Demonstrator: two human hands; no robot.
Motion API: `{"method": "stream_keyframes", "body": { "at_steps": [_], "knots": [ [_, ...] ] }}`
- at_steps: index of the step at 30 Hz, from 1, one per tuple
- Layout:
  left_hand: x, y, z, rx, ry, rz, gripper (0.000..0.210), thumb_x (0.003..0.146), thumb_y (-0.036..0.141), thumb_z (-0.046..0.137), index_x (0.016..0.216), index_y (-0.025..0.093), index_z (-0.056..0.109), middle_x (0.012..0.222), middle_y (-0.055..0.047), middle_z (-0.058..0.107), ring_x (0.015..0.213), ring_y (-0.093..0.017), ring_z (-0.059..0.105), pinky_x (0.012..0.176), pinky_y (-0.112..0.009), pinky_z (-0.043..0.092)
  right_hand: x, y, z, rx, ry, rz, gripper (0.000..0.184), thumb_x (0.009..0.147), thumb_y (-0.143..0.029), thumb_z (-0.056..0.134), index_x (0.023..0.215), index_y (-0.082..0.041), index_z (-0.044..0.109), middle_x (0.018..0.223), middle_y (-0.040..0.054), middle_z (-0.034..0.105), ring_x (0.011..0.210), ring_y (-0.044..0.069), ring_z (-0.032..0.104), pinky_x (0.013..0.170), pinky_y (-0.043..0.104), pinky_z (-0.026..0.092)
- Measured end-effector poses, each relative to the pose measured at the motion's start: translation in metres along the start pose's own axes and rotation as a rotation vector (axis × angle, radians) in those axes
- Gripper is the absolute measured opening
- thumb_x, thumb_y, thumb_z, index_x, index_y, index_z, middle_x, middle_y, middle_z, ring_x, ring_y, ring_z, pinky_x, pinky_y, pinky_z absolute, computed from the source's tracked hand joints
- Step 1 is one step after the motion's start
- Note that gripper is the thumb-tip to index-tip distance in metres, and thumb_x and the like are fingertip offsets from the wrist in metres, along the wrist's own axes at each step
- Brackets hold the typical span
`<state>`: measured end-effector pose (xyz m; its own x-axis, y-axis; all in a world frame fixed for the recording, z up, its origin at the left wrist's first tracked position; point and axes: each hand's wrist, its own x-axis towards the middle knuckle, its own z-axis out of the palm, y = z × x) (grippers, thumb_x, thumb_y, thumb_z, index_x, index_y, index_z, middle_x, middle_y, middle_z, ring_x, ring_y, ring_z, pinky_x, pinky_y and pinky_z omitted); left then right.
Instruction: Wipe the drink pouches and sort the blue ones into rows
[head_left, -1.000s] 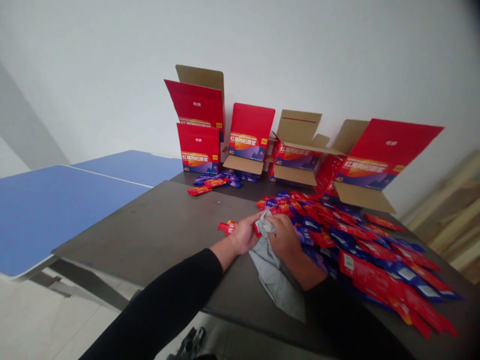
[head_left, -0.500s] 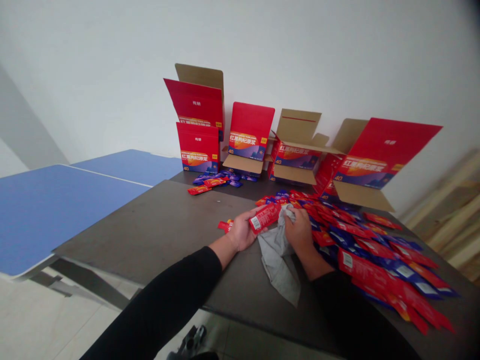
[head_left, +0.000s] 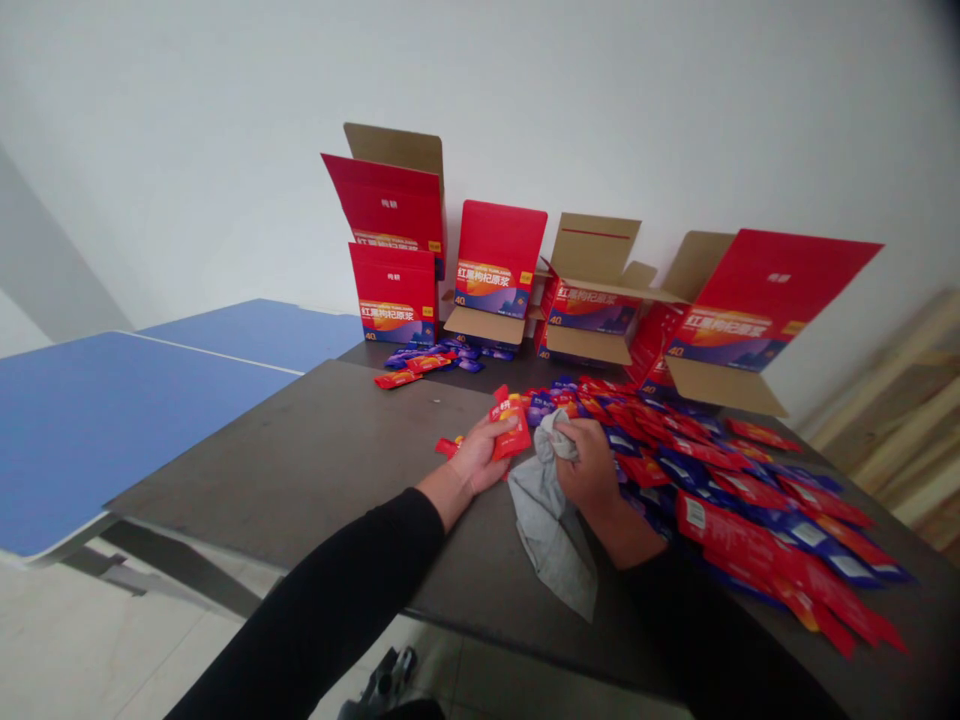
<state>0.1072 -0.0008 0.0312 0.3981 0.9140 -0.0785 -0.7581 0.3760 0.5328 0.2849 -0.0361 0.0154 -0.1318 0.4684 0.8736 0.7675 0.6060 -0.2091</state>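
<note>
Red sachet (head_left: 514, 438) between left fingers (head_left: 493, 429), grey cloth (head_left: 549, 520) bunched in right fingers (head_left: 577, 436)

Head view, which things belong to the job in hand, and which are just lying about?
Seemingly part of the job: red sachet in the left hand; grey cloth in the right hand; sachet heap beside it; probably the red boxes behind.

Seemingly just around: blue table; pale boards at the right edge.

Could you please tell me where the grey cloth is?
In the head view, the grey cloth is in the right hand, left of the red-and-blue sachet pile.
</note>
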Motion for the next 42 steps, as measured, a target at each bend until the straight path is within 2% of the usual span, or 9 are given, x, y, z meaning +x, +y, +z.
{"method": "stream_keyframes", "body": {
  "at_steps": [3,7,10,13,17,25,30,37,42],
  "knots": [
    [0.004,0.000,-0.002,0.026,0.066,-0.002,0.026,0.079,0.004,0.064,0.105,0.012,0.066,0.079,-0.004,0.070,0.064,-0.011,0.066,0.068,-0.022,0.055,-0.001,-0.001,-0.003,0.029,-0.034,-0.086,0.031,0.083,-0.012,0.052,0.110,-0.021,0.064,0.099,0.0094,0.062,0.094,0.024,0.061,0.083,0.040,0.054],
    [0.006,0.002,-0.003,0.031,0.010,-0.026,0.038,0.079,0.002,0.059,0.115,0.015,0.063,0.101,-0.009,0.073,0.086,-0.020,0.072,0.083,-0.035,0.057,-0.004,-0.003,-0.003,0.057,-0.216,-0.263,0.041,0.080,-0.008,0.048,0.117,-0.020,0.063,0.102,0.0089,0.067,0.095,0.023,0.061,0.084,0.038,0.054],
    [0.006,0.000,-0.004,0.029,-0.027,-0.124,0.034,0.089,0.022,0.060,0.123,0.017,0.061,0.106,-0.011,0.072,0.091,-0.023,0.072,0.084,-0.038,0.056,-0.005,-0.006,0.000,0.064,-0.358,-0.353,0.044,0.082,-0.008,0.047,0.121,-0.021,0.064,0.105,0.0066,0.071,0.095,0.022,0.062,0.085,0.037,0.053],
    [0.006,-0.003,-0.004,0.050,-0.101,-0.212,0.039,0.095,0.040,0.056,0.124,0.015,0.062,0.104,-0.014,0.072,0.092,-0.024,0.072,0.084,-0.037,0.056,-0.005,-0.008,0.002,0.062,-0.411,-0.375,0.038,0.083,-0.009,0.049,0.113,-0.021,0.068,0.103,0.0062,0.071,0.095,0.022,0.062,0.086,0.037,0.053],
    [0.003,-0.006,-0.005,0.110,-0.170,-0.214,0.037,0.094,0.038,0.057,0.120,0.013,0.065,0.101,-0.014,0.073,0.089,-0.024,0.072,0.083,-0.035,0.056,-0.006,-0.005,0.004,0.040,-0.371,-0.294,0.044,0.079,-0.003,0.048,0.113,-0.019,0.070,0.104,0.0086,0.069,0.097,0.022,0.059,0.086,0.036,0.052],
    [-0.001,-0.010,-0.007,0.170,-0.188,-0.240,0.029,0.092,0.030,0.062,0.117,0.014,0.065,0.098,-0.012,0.073,0.085,-0.022,0.073,0.082,-0.035,0.056,-0.008,0.008,0.007,-0.004,-0.278,-0.071,0.048,0.076,-0.005,0.045,0.114,-0.023,0.069,0.104,0.0072,0.065,0.098,0.023,0.058,0.089,0.038,0.053],
    [-0.004,-0.009,-0.008,0.275,-0.211,-0.300,0.032,0.092,0.032,0.063,0.120,0.017,0.062,0.095,-0.011,0.073,0.077,-0.022,0.072,0.073,-0.036,0.058,-0.004,0.010,0.005,-0.028,-0.184,0.022,0.051,0.073,-0.004,0.046,0.115,-0.022,0.068,0.103,0.0083,0.060,0.100,0.023,0.057,0.092,0.040,0.052],
    [-0.003,-0.007,-0.011,0.388,-0.205,-0.329,0.037,0.093,0.038,0.060,0.123,0.017,0.061,0.099,-0.013,0.073,0.077,-0.024,0.073,0.068,-0.037,0.058,-0.001,0.013,0.004,-0.046,-0.116,0.117,0.044,0.075,-0.008,0.047,0.112,-0.020,0.068,0.101,0.0088,0.059,0.098,0.024,0.058,0.091,0.043,0.053],
    [0.000,-0.006,-0.013,0.326,-0.215,-0.370,0.037,0.092,0.039,0.060,0.121,0.016,0.061,0.101,-0.014,0.072,0.082,-0.026,0.073,0.069,-0.035,0.057,0.002,0.022,0.003,-0.077,-0.023,0.200,0.037,0.078,-0.012,0.049,0.110,-0.018,0.068,0.099,0.0095,0.059,0.095,0.025,0.059,0.090,0.044,0.054]
  ]
}}
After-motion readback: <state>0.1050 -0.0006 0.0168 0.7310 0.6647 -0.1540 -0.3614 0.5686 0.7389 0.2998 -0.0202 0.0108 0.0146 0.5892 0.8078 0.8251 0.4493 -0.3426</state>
